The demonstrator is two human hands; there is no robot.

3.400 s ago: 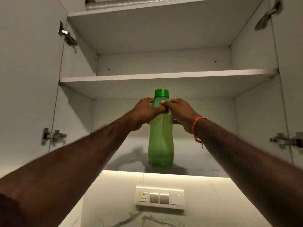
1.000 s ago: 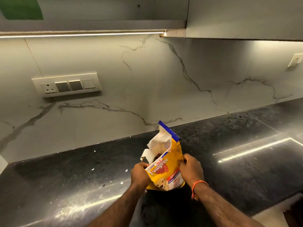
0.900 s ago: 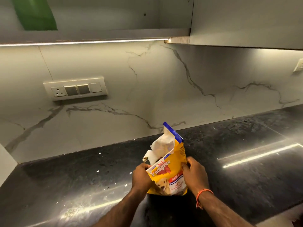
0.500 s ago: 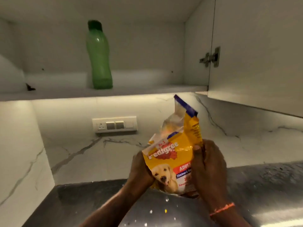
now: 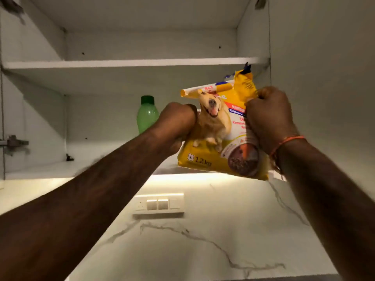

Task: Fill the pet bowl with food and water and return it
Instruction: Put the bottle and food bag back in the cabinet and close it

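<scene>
Both arms are reaching up and forward from the lower corners of the frame toward its upper middle. The left hand [image 5: 178, 124] is curling round the left edge of the bag [image 5: 219, 142], knuckles facing the camera, forearm running diagonally from the lower left. The right hand [image 5: 269, 118] is gripping the bag's right side near its top, fingers tightly curled, back of the hand toward the camera. An orange thread [image 5: 288, 141] is circling the right wrist.

The bottle [image 5: 147, 114] is standing on the cabinet's lower shelf [image 5: 40, 169], left of and behind the food bag [image 5: 221, 138]; the switch panel [image 5: 158, 204] is sitting below.
</scene>
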